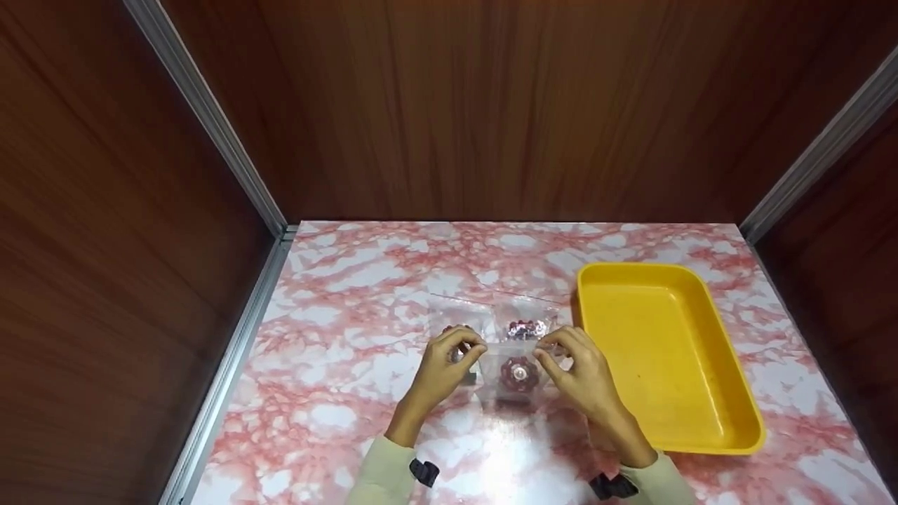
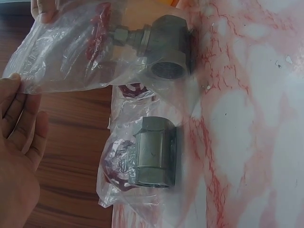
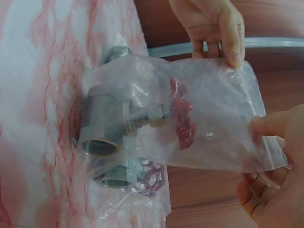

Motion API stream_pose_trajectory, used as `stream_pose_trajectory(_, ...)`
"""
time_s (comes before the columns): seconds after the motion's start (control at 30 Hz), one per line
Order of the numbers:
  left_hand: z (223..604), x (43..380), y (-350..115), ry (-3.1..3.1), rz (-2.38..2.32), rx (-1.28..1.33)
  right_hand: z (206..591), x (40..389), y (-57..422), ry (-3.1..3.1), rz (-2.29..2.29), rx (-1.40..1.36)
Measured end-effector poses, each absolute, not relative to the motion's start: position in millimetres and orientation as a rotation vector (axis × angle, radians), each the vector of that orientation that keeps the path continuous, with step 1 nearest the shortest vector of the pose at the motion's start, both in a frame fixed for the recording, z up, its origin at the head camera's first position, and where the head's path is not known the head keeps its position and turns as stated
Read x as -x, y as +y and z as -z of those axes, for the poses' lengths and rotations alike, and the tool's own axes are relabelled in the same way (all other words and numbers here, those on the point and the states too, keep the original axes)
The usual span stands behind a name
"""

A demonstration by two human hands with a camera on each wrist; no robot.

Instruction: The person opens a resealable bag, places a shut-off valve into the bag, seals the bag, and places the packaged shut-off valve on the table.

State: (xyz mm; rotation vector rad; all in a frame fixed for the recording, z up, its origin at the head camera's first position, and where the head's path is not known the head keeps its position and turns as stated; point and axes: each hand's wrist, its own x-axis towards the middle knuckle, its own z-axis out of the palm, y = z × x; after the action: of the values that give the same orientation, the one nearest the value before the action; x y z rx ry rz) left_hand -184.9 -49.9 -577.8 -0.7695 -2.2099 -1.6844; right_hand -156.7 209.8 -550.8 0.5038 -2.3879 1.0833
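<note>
A clear zip-lock bag [image 1: 492, 365] with a gate valve [image 1: 519, 374] inside stands upright between both hands. The valve has a red handwheel [image 3: 181, 114] and a grey metal body [image 2: 167, 45] with threaded ports. My left hand [image 1: 440, 365] pinches the bag's top edge at the left corner. At the right corner, my right hand [image 1: 584, 372] pinches the same edge between thumb and fingers. Just behind are two more bagged valves, one with its handwheel [image 1: 525, 330] on the right and one partly hidden by my left hand; a grey valve body [image 2: 156, 152] shows in the left wrist view.
A yellow tray [image 1: 729, 351] lies to the right, close to my right forearm. The red-and-white marbled table [image 1: 337, 365] is bounded by brown wood-grain panels [image 1: 491, 112] at the back and sides, with metal rails [image 1: 217, 126] at the corners.
</note>
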Motion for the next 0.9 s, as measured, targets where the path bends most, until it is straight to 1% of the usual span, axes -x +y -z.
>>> stream_pose_trajectory(0.17,577,184,-49,-2.22,1.676,0.772,553,153,215,-2.385,-1.136,-0.456)
stream_pose_trajectory(0.6,576,184,-49,-2.225,1.653,0.78,555,153,218,-2.341,-1.113,-0.447)
stream_pose_trajectory(0.73,576,184,-49,-2.227,1.656,0.775,556,153,219,-2.332,-1.153,-0.451)
stream_pose_trajectory(0.9,576,184,-51,-2.221,1.651,0.778,557,150,221,-2.334,-1.256,-0.392)
